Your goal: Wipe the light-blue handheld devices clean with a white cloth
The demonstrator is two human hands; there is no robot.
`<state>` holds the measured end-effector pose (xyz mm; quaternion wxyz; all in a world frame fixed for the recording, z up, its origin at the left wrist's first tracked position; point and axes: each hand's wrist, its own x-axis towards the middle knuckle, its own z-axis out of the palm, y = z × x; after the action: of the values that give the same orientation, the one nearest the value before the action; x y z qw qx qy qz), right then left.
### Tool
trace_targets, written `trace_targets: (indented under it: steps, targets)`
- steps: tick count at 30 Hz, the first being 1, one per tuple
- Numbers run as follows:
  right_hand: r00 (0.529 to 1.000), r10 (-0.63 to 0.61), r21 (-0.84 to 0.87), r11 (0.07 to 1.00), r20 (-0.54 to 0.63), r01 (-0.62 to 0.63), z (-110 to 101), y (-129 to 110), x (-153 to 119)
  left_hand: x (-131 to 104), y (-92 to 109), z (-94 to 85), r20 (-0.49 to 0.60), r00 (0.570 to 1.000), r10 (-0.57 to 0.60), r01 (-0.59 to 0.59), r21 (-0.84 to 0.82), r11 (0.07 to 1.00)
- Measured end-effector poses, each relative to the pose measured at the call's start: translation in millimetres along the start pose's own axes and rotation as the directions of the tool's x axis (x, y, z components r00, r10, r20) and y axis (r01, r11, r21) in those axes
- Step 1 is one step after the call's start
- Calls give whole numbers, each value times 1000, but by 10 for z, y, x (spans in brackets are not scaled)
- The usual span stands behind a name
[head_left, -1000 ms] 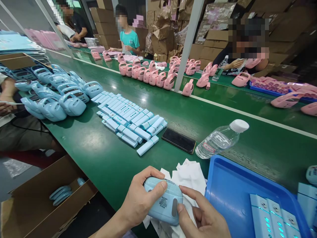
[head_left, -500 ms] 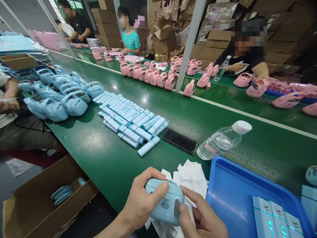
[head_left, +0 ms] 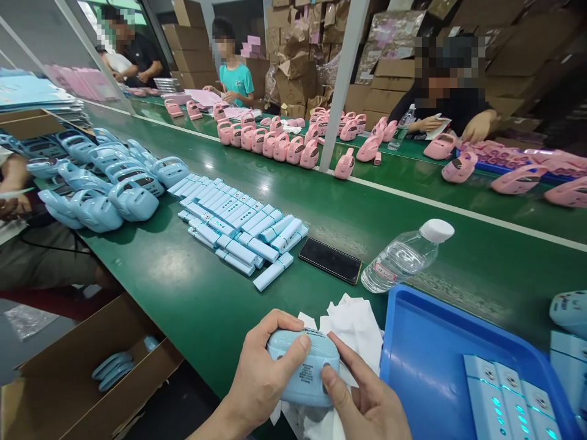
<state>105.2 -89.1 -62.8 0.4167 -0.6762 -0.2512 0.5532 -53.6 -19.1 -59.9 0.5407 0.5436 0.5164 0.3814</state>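
Note:
A light blue speaker (head_left: 300, 388), rounded and glossy, is held between both hands with its mesh side and small dark print showing. My left hand (head_left: 257, 366) wraps round its left end, thumb lying across the front and index finger along the top. My right hand (head_left: 367, 397) grips the other end, its thumb pressed over a grey pad and its index finger on the upper corner. White cloths or tissues (head_left: 353, 327) lie crumpled behind and beneath the speaker. Whether any cloth is tucked in the right hand is hidden.
A blue tray (head_left: 426, 342) holding light blue packs is at right. Beyond are a water bottle (head_left: 398, 260), a phone (head_left: 330, 260) and stacked light blue bars (head_left: 238, 220). Blue handled speakers (head_left: 132, 198) stand left, above an open carton (head_left: 151, 379). Co-workers sit across among pink speakers.
My right thumb has moved up over the speaker's grey pad, and the speaker has tilted slightly, showing more mesh. Across the table, a co-worker's hand has come away from a pink speaker.

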Motion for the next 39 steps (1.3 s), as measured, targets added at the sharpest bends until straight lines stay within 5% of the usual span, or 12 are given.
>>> trace_targets:
  steps: [10,19,22,28,35,39]
  targets:
    - [999,12,191,981,52,-22,-33,-80,62,9,-13,-60,-24,1000,2,-2,18,1000]
    - [999,-54,160,986,0,54,63,25,106,-25,-23,-13,-58,998,1,0,20,1000]
    - [999,-50,174,984,13,47,-126,-56,213,-34,-4,-9,-104,994,-43,42,-19,999]
    - [960,-3,223,972,-279,68,-603,-232,337,36,42,-59,-132,986,-104,94,-82,992]
    - [977,-193,-161,971,-87,178,46,-115,229,93,29,-45,-92,989,-120,113,-71,991]
    - [981,-167,-189,971,-94,147,192,-43,246,54,-73,-177,73,992,-106,116,-143,983]
